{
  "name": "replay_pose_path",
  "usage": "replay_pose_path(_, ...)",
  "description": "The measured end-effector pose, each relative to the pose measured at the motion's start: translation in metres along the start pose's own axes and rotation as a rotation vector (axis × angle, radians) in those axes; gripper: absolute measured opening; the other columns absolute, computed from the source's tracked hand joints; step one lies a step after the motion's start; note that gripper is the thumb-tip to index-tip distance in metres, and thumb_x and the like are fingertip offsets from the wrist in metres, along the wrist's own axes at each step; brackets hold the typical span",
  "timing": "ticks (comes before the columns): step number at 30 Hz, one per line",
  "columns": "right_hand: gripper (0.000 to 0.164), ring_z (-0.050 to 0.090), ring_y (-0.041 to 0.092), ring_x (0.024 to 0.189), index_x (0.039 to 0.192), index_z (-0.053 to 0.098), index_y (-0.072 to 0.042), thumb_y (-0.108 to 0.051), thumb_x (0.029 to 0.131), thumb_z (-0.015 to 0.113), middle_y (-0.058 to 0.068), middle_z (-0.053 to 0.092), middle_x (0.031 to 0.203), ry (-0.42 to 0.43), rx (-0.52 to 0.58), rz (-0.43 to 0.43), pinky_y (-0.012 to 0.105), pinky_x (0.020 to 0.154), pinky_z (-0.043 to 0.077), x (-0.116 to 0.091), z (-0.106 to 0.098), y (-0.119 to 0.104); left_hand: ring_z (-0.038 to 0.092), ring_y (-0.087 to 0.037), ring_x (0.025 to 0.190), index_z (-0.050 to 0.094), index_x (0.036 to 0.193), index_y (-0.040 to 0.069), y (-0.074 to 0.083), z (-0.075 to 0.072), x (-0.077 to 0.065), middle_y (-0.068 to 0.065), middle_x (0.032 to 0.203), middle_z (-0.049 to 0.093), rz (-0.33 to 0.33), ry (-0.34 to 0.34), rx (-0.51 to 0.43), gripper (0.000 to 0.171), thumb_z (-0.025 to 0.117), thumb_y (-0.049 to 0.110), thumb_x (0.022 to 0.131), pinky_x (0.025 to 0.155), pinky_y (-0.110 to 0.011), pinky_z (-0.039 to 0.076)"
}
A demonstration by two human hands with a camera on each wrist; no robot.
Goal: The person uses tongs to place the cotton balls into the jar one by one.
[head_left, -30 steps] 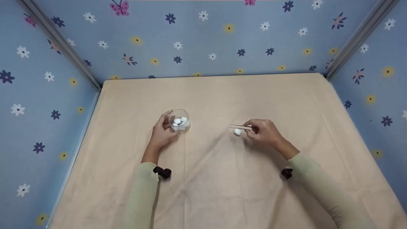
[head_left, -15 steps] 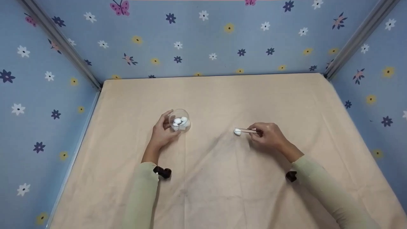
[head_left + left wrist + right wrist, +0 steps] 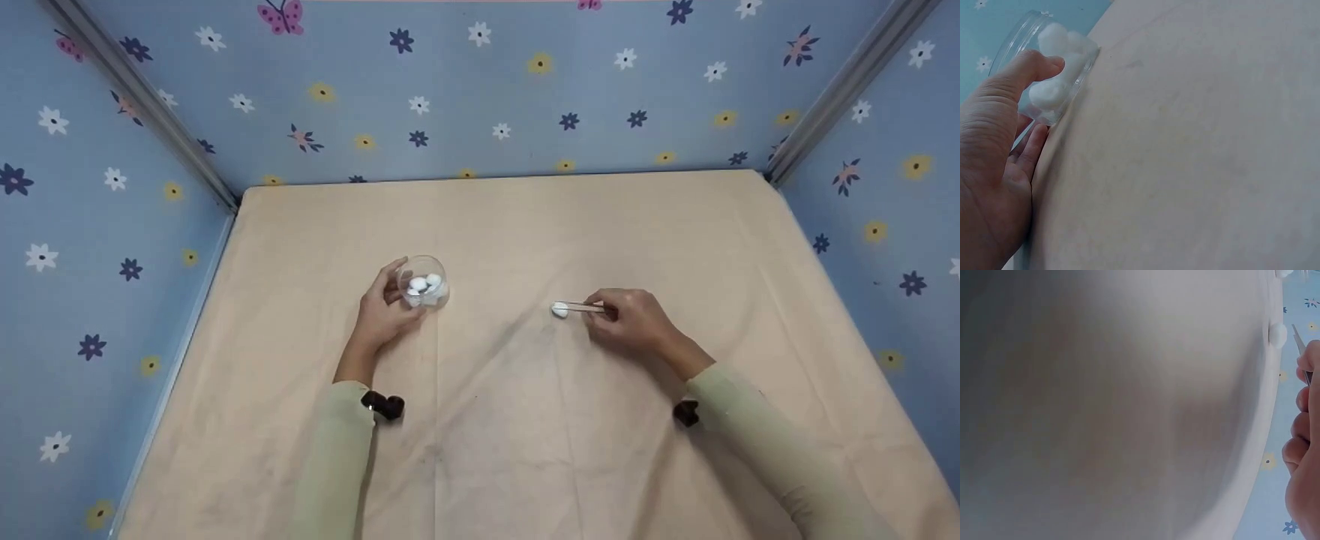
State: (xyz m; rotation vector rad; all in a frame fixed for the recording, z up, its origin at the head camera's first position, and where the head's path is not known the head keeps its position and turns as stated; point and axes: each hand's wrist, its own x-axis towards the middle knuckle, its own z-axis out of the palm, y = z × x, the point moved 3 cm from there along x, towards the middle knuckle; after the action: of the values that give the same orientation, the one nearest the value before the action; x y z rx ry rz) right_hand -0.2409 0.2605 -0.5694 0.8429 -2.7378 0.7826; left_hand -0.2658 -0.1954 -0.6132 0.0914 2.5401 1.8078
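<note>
My left hand holds a small clear round container upright on the cloth, thumb on its near side. Several white cotton balls lie inside it. To the right, my right hand pinches a pair of metal tweezers that points left. In the head view the tweezer tips overlap a single cotton ball on the cloth. That ball appears slightly apart from the tweezers in the right wrist view, so I cannot tell whether they grip it.
A beige cloth with creases covers the table. Blue flowered panels stand behind it and at both sides, with grey posts at the corners. Each wrist carries a dark camera.
My right hand has shifted slightly right and toward me, bringing the tweezer tips from beyond the lone cotton ball over it. My left hand and the container have stayed in place.
</note>
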Motion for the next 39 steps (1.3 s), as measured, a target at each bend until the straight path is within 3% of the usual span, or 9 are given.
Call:
replay_pose_path(9,0.013,0.053,0.011,0.072,0.106,0.083,-0.011,-0.016,0.095,0.082,0.003,0.075,0.081,-0.071,-0.015,0.066,0.032,0.069,0.045,-0.0012,0.0023,0.0042,0.061,-0.041,0.145,0.045,0.172,0.017,-0.0002,-0.0003,-0.0001,-0.024,0.161,0.058,-0.001,0.008,0.009,0.094,0.088,-0.002,0.090,0.130,-0.052,0.050)
replay_pose_path(18,0.013,0.050,0.010,0.070,0.109,0.082,-0.010,-0.015,0.097,0.080,0.005,0.074,0.079,-0.121,-0.002,0.042,0.030,0.067,0.042,0.0018,0.0032,0.0057,0.061,-0.042,0.147,0.044,0.173,0.016,-0.0001,-0.0018,0.0001,-0.023,0.166,0.057,-0.002,0.002,-0.004,0.094,0.087,-0.003,0.091,0.130,-0.051,0.049)
replay_pose_path(27,0.009,0.047,0.008,0.067,0.108,0.082,-0.007,-0.012,0.101,0.079,0.006,0.073,0.077,-0.157,0.050,0.024,0.027,0.065,0.040,0.0043,0.0043,0.0065,0.063,-0.036,0.141,0.044,0.173,0.017,0.0013,-0.0010,0.0004,-0.020,0.165,0.058,-0.012,-0.001,-0.009,0.096,0.089,-0.001,0.089,0.117,-0.024,0.053)
replay_pose_path(29,0.008,0.047,0.007,0.068,0.106,0.082,-0.008,-0.013,0.101,0.079,0.006,0.074,0.078,-0.156,0.053,0.020,0.026,0.065,0.040,0.0042,0.0044,0.0065,0.063,-0.036,0.139,0.044,0.173,0.017,0.0015,-0.0009,0.0002,-0.020,0.164,0.058,-0.012,0.001,-0.008,0.096,0.089,0.000,0.089,0.118,-0.026,0.053)
replay_pose_path(34,0.007,0.047,0.006,0.068,0.104,0.082,-0.008,-0.014,0.101,0.079,0.005,0.075,0.078,-0.151,0.062,0.005,0.026,0.065,0.040,0.0039,0.0052,0.0068,0.063,-0.037,0.140,0.043,0.173,0.016,0.0010,-0.0006,0.0001,-0.021,0.164,0.057,-0.017,-0.003,0.008,0.096,0.089,0.002,0.090,0.126,-0.045,0.052)
replay_pose_path(39,0.006,0.048,0.006,0.069,0.104,0.082,-0.008,-0.011,0.099,0.080,0.005,0.075,0.078,-0.143,0.064,-0.008,0.026,0.066,0.042,0.0032,0.0056,0.0057,0.063,-0.039,0.142,0.043,0.173,0.017,-0.0003,-0.0006,0.0007,-0.022,0.164,0.058,-0.016,-0.006,-0.001,0.096,0.088,0.001,0.090,0.127,-0.049,0.051)
